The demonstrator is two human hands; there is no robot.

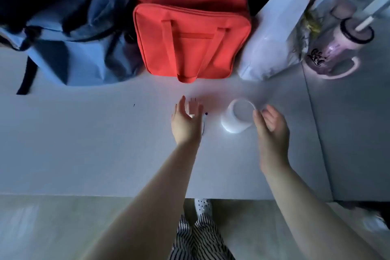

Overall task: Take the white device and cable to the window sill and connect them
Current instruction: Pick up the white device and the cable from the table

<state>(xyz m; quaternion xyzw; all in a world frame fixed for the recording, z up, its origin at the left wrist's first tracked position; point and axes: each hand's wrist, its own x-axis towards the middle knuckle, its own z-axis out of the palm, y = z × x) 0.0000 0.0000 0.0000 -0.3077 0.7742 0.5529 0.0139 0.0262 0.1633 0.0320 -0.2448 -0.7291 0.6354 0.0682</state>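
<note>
Near the middle of the white table [105, 143], a little toward its right edge, the white device [237, 117] stood as a short round cylinder, its open ring-shaped top tilted toward the back. The right hand [271, 131] hovered just beside it on the right, fingers spread and gently curled, the fingertips close to the rim; whether they touched it could not be told. To the device's left, the left hand [185, 122] was cupped with fingers spread over the cable [203, 127], of which only a thin white loop and a small dark plug tip showed past the palm. The blur hid whether the fingers had closed on anything. Along the table's back edge sat a blue backpack [73, 48], a red bag [190, 38], a white paper bag [274, 38], and, toward the back right corner, a purple drink cup [335, 50].
</note>
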